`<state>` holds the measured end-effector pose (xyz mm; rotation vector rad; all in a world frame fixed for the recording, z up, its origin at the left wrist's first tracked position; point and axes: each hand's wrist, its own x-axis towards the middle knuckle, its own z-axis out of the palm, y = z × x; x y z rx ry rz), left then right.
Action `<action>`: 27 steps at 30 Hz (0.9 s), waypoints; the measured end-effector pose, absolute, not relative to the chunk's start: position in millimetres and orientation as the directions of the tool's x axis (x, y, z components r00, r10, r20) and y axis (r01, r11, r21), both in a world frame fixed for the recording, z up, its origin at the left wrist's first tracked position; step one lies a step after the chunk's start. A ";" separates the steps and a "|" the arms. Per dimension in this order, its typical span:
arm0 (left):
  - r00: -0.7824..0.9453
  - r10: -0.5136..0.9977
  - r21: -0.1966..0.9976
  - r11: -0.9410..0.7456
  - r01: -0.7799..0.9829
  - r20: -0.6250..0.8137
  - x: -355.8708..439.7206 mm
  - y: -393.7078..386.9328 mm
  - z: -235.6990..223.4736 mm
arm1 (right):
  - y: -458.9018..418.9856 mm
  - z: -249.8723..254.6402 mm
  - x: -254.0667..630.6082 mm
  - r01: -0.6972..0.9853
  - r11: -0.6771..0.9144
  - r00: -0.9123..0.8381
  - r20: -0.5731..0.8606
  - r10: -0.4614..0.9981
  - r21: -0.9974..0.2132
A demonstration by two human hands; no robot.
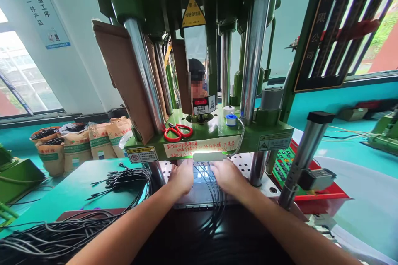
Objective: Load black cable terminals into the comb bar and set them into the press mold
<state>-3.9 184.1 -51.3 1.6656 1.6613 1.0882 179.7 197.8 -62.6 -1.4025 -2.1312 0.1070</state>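
Both my hands reach under the green press (186,143), one on each side of a lit metal mould plate (195,196). My left hand (184,177) is at the plate's left side, and its fingertips are hidden from view. On the other side, my right hand (228,176) is close to several thin black cables (214,192). The cables run across the plate and hang over its front edge. What either hand grips, if anything, cannot be made out. A white lamp bar (209,157) is fixed just above the hands.
Red-handled scissors (178,132) and a small blue-and-white spool (231,120) lie on the press. Bundled black cables (127,180) rest on the green table (77,186) at left. A red control box (323,198) and a metal post (306,153) stand at right.
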 end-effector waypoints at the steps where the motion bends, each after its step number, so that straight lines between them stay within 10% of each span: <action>1: -0.009 0.985 0.770 -0.128 0.625 0.172 -4.6 178.6 -50.9 | 187.3 -60.5 172.0 0.814 0.477 -0.329 0.414 0.849 -0.331; 12: 0.210 0.961 0.254 -0.251 0.934 0.177 -11.3 175.8 -47.8 | 183.6 -32.6 122.9 0.872 0.484 -0.446 0.293 0.846 -0.069; 27: 0.189 0.952 0.198 -0.239 0.951 0.239 -12.4 177.9 -57.3 | 191.7 -43.2 102.3 0.912 0.409 -0.390 0.237 0.890 -0.036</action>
